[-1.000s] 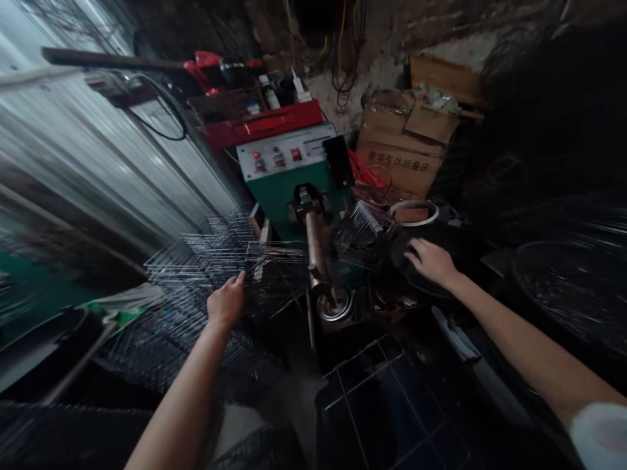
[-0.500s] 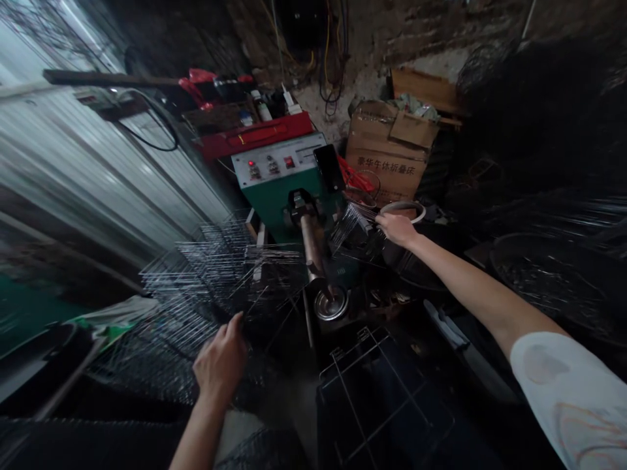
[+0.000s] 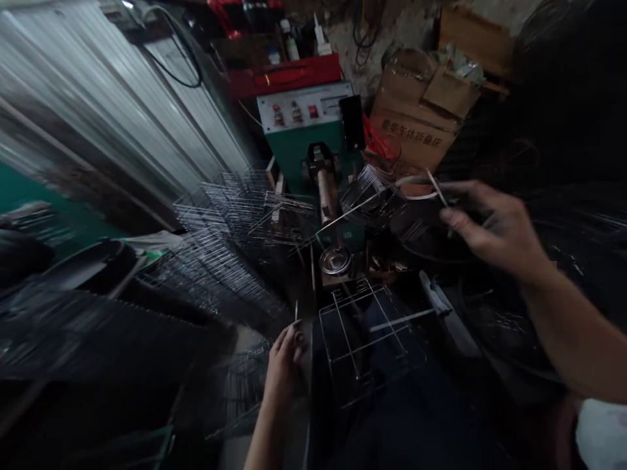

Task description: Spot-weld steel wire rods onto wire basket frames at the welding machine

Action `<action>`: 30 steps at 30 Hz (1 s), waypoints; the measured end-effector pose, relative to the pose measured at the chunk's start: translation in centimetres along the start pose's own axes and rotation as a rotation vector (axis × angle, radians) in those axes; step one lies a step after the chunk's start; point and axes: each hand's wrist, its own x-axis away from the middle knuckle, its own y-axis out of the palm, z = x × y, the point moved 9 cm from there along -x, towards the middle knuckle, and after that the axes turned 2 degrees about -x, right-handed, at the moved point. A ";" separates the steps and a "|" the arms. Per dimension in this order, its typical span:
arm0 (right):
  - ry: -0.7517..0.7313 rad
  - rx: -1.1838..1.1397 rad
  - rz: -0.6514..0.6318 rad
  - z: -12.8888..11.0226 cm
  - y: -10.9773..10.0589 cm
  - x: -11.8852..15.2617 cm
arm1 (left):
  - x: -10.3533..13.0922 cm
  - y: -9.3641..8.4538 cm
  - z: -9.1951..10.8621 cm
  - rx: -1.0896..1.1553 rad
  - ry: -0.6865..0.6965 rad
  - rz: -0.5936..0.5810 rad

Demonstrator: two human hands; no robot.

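Observation:
My left hand (image 3: 287, 346), low in the middle of the view, has its fingers closed on a short, thin metal rod (image 3: 296, 311) that points up. At the right, my right hand (image 3: 499, 228) is raised, pinching a thin, pale wire piece (image 3: 435, 185) between thumb and fingers; its full shape is blurred. A wire grid rack (image 3: 345, 334) lies over my dark-clothed lap, between the two hands. Beyond it is the green machine (image 3: 289, 145), with a cylindrical metal arm (image 3: 327, 192) above a round metal cup (image 3: 336, 260).
Stacked wire racks (image 3: 210, 254) stand at the left, near a corrugated wall (image 3: 98, 91). A bundle of wires (image 3: 365, 189) lies right of the machine arm, near a round-rimmed container (image 3: 416, 187). A cardboard box (image 3: 406, 124) and a phone (image 3: 351, 123) are behind.
My right hand has drawn back from beside the wire bundle toward the right, now with a thin wire piece. My left hand has moved right, closer to the rack. The view has tilted down.

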 end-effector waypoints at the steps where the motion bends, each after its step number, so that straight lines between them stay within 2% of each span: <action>1: 0.076 -0.081 -0.012 1.6 1.6 1.7 | 0.5 1.0 0.3 0.031 -0.005 -0.018; 3: 0.253 -0.225 -0.118 5.5 6.8 6.0 | 1.5 3.1 0.4 0.149 -0.040 -0.088; 5: 0.359 -0.287 -0.213 8.5 12.0 10.2 | 2.5 5.0 0.3 0.283 -0.082 -0.171; 7: 0.411 -0.254 -0.222 10.4 15.3 13.4 | 3.3 6.3 0.5 0.339 -0.087 -0.216; 9: 0.434 -0.207 -0.224 11.2 16.8 15.2 | 3.7 6.5 0.9 0.275 -0.033 -0.191; 12: 0.430 -0.159 -0.260 11.0 17.3 15.8 | 3.6 6.2 1.6 0.164 0.087 -0.108; 15: 0.405 -0.170 -0.317 10.4 17.3 16.1 | 3.4 5.9 1.4 0.047 0.156 -0.065; 20: 0.348 -0.226 -0.333 10.1 17.3 17.5 | 3.4 5.3 -0.2 -0.021 0.159 -0.030; 26: 0.399 -0.241 -0.431 11.4 17.6 18.6 | 3.2 5.6 -1.2 0.004 0.137 -0.063; 30: 0.391 -0.223 -0.423 11.4 17.4 18.9 | 3.4 5.6 -1.5 -0.004 0.125 -0.091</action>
